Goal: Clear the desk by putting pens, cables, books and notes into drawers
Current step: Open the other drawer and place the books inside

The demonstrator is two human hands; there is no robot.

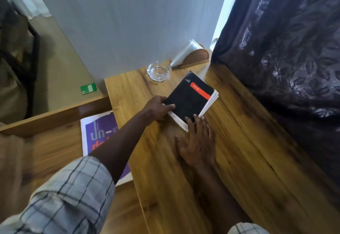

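1. Desk (239, 151) of yellow-brown wood filled the middle of the head view, set against a pale wall (128, 22), with a dark patterned curtain (285, 40) hanging along its right side.
2. A black book (189, 97) with an orange label lay near the far end of the desk, turned at an angle, on top of a white spiral notebook (179, 123) whose wire binding showed along the near edge.
3. The left hand (158, 108) gripped the book's left edge, thumb pressed on the cover and fingers curled beneath it.
4. The right hand (197, 141) lay flat on the desk with fingers straight and spread. Its fingertips touched the near corner of the book and notebook, and it held nothing.
5. A plaid sleeve (73, 193) covered the left upper arm, with the forearm bare.
6. A clear glass ashtray (159, 70) stood just beyond the book.
7. Behind the ashtray, a brown napkin holder (196, 57) held white napkins (182, 53) close to the wall.
8. A purple and white magazine (99, 132) lay on a lower wooden surface left of the desk, partly hidden by the left forearm. Whether that surface was a drawer could not be told.
9. A small green card (88, 88) sat on a beige surface farther left.
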